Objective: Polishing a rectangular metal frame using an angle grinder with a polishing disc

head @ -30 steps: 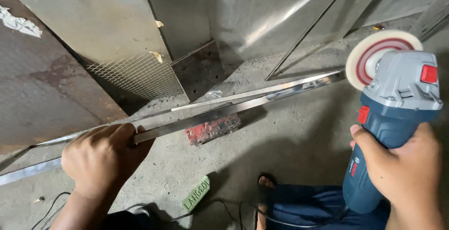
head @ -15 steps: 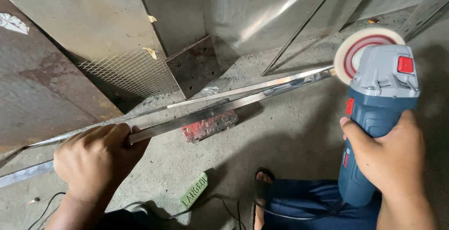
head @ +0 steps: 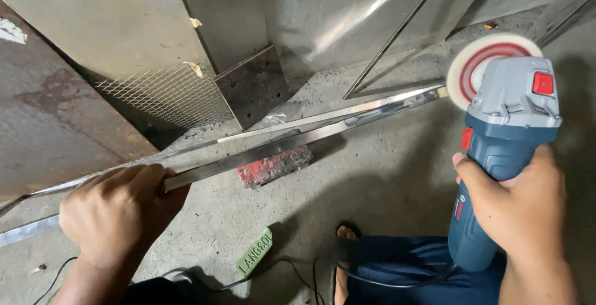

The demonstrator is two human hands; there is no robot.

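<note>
Head view: the left hand (head: 118,212) is clenched over the near end of a long steel strip (head: 298,136), fingers wrapped over the top so the metal runs out from under them. The strip slants up and to the right across the concrete floor (head: 385,181) and rests about midway on a red brick (head: 275,165). A 2nd thin strip (head: 267,132) lies just beside it on the far side, roughly parallel; whether the 2 touch is hard to tell.

The right hand (head: 524,202) is closed round the blue body of an angle grinder (head: 496,156), held upright with the head pointing away. Its grey gear housing carries a red button on top. The disc (head: 481,63), pale with a red ring, sits at the strip's far end, touching it or just beside it; the contact point is too small to judge.

Below the grinder is a leg in blue trousers (head: 410,268), with toes (head: 346,243) showing on the floor. A black cable (head: 298,274) trails along the floor past a small green tag (head: 254,252).

Behind the strips stand leaning steel sheets (head: 347,13), a rusty plate (head: 56,119) at left, a patch of wire mesh (head: 164,97) and a dark perforated plate (head: 254,85).
</note>
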